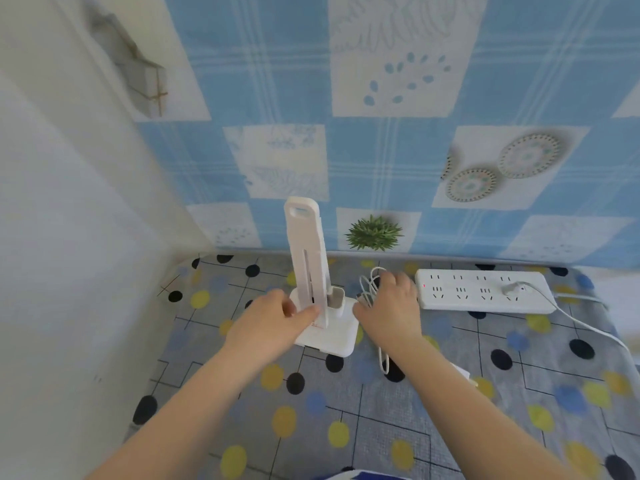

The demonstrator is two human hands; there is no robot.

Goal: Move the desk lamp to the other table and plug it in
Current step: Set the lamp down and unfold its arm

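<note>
Desk lamp (313,285): standing folded upright on its white base, near the desk's (450,427) back-left corner.
Left hand (277,320): gripping the lamp's lower stem, thumb and fingers closing around it.
Right hand (391,306): lying just right of the base, fingers curling into the coiled white cord (372,285).
Power strip (485,291): lying right of the right hand along the wall, one plug occupying a socket.
Open room: patterned cloth showing bare in front of the lamp.
</note>
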